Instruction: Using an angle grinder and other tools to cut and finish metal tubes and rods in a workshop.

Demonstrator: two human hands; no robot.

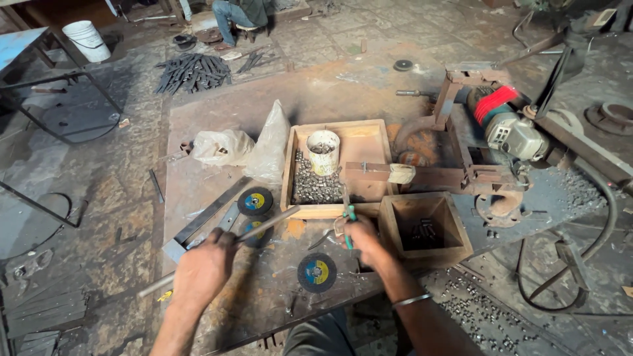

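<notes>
Now – left hand (pixel 204 267) grips thin metal rod (pixel 264 224) | right hand (pixel 361 238) green-handled pliers (pixel 347 217)

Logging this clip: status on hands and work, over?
Left hand gripping metal rod. Right hand holding green-handled pliers at tray of small metal pieces. Cutting discs beside hands.

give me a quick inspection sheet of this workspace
surface: rusty steel plate on the floor, stained
job's things: thin metal rod; green-handled pliers
clutter: wooden tray of small metal pieces with a white cup, smaller wooden box, cutting discs, plastic bags
hands: left hand grips the rod; right hand grips the pliers
cables: black cable by the chop saw
surroundings: white bucket, seated person
</notes>
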